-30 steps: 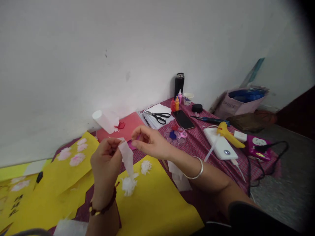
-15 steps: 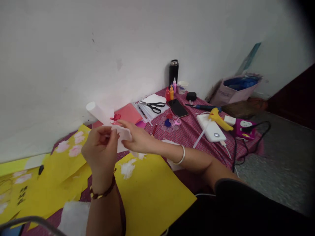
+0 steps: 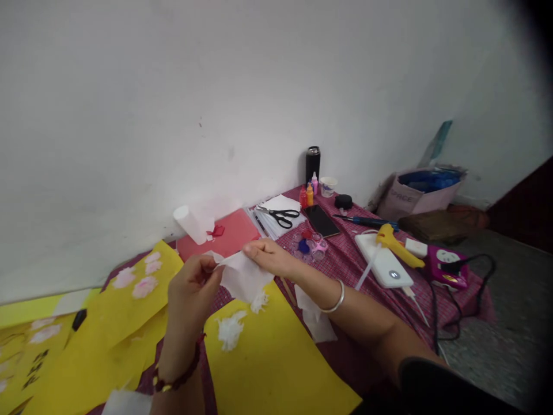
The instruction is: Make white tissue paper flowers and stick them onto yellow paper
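Note:
Both of my hands hold one piece of white tissue paper (image 3: 242, 277) above a yellow paper sheet (image 3: 272, 357). My left hand (image 3: 192, 288) pinches its left edge with closed fingers. My right hand (image 3: 270, 257) pinches its upper right corner. The tissue is spread out between them and hangs down a little. Two small white tissue tufts (image 3: 231, 329) lie on the yellow sheet just below the hands.
Further back on the pink checked cloth (image 3: 345, 259) lie black scissors (image 3: 280, 216), a phone (image 3: 323, 220), small paint bottles (image 3: 307, 195), a black flask (image 3: 313, 164), a yellow glue gun (image 3: 396, 244) on a white power bank, and a cabled purple socket block (image 3: 447, 266). More yellow sheets (image 3: 121, 311) lie left.
The tissue, a narrow hanging strip a second ago, is now opened out wide between both hands. The hands have drawn slightly apart and lower. The camera view has shifted.

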Tool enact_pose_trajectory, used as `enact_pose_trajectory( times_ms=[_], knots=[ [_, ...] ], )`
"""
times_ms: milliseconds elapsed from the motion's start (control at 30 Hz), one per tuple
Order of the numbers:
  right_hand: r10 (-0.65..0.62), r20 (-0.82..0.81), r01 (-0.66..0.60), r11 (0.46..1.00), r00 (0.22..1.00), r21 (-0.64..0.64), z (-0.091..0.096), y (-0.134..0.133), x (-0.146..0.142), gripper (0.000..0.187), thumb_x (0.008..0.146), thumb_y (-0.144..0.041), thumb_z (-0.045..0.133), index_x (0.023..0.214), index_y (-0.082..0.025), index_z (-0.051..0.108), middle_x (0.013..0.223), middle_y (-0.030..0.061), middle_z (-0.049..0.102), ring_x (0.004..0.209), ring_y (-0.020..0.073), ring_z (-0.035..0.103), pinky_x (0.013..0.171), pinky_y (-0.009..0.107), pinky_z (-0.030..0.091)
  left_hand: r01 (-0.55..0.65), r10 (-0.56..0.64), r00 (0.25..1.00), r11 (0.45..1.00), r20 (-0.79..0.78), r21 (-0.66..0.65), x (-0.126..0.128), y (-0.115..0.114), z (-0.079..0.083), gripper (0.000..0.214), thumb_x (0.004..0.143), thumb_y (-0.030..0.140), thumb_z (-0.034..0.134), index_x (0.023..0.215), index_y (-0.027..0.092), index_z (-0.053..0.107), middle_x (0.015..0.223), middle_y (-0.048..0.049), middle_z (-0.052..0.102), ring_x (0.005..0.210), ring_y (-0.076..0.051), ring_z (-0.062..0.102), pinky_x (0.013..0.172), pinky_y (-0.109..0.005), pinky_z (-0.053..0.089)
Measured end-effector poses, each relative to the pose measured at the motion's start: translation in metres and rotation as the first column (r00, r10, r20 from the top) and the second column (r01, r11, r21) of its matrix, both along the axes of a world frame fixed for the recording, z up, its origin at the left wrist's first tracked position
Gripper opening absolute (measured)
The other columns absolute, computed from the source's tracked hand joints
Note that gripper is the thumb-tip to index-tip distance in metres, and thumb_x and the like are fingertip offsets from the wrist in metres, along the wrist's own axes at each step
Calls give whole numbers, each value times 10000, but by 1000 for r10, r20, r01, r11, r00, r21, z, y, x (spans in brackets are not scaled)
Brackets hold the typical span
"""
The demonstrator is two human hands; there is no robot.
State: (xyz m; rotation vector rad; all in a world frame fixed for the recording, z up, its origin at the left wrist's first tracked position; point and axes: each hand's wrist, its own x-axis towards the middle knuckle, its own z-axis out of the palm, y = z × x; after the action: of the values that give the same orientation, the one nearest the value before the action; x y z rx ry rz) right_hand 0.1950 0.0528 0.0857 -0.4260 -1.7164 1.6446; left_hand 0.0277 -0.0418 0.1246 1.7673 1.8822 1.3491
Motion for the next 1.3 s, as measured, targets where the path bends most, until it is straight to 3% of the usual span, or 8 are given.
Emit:
enact_pose_trajectory(
  times_ms=[233, 467, 667, 767, 900, 967, 1133, 1300],
  knots=[
    [-62, 18, 61, 997, 998, 51, 12, -3, 1, 375, 767, -501, 675, 753, -138, 582, 661, -26, 517, 599, 77, 442, 556, 203, 355, -43, 39, 997, 997, -69, -63, 1, 3, -3, 108, 760, 281, 626, 830, 199, 617, 680, 15, 649, 598, -136, 581, 571, -228, 427],
    [-27, 2, 27, 994, 1000, 110, 19, -7, 7, 256, 824, -389, 622, 866, -139, 581, 758, 1, 586, 667, 96, 517, 615, 223, 403, 2, -2, 985, 1000, -175, -4, 3, 2, -4, 130, 782, 326, 608, 791, 200, 636, 644, 35, 640, 561, -122, 571, 562, -224, 433],
    [-136, 60, 110, 940, 989, 323, 27, -12, 13, 284, 793, -409, 660, 844, -149, 559, 821, 21, 578, 754, 125, 523, 717, 271, 425, -10, 24, 969, 998, -248, 57, 8, 0, -4, 113, 792, 309, 628, 790, 196, 631, 609, 47, 614, 515, -102, 535, 538, -213, 421],
    [-165, 94, 116, 914, 982, 389, 28, -13, 14, 272, 769, -381, 687, 837, -152, 558, 829, 14, 569, 769, 127, 507, 735, 275, 408, -2, 12, 983, 998, -184, 58, 7, -1, -6, 111, 800, 307, 635, 818, 198, 623, 628, 45, 607, 534, -103, 535, 533, -210, 418],
    [-45, 48, 33, 975, 998, 221, 27, -10, 13, 310, 740, -380, 720, 829, -148, 534, 758, -19, 529, 691, 97, 476, 645, 236, 387, 148, -148, 989, 989, 31, 3, 1, -1, -11, 95, 826, 298, 615, 840, 205, 603, 651, 48, 577, 531, -98, 517, 497, -201, 408],
    [31, 17, -33, 992, 999, 123, 26, -8, 14, 366, 705, -398, 757, 845, -149, 528, 741, -28, 528, 669, 89, 481, 615, 221, 385, 202, -202, 978, 979, 59, -2, -1, 0, -12, 73, 828, 274, 614, 820, 203, 598, 659, 48, 566, 535, -92, 503, 496, -197, 401],
    [105, -30, -106, 994, 994, -22, 26, -5, 19, 371, 739, -424, 740, 881, -154, 528, 683, -49, 531, 558, 61, 464, 520, 191, 352, 268, -268, 963, 963, -8, 37, 1, 2, -12, 75, 835, 202, 589, 761, 194, 582, 675, 44, 556, 564, -84, 486, 528, -197, 393],
    [42, -6, -42, 999, 999, 2, 29, -6, 26, 335, 835, -471, 639, 895, -160, 528, 587, -66, 498, 517, 68, 465, 490, 189, 358, 324, -317, 943, 944, -102, 66, 5, 1, -9, 82, 837, 144, 553, 790, 198, 592, 719, 40, 598, 601, -88, 533, 575, -208, 421]
  ],
)
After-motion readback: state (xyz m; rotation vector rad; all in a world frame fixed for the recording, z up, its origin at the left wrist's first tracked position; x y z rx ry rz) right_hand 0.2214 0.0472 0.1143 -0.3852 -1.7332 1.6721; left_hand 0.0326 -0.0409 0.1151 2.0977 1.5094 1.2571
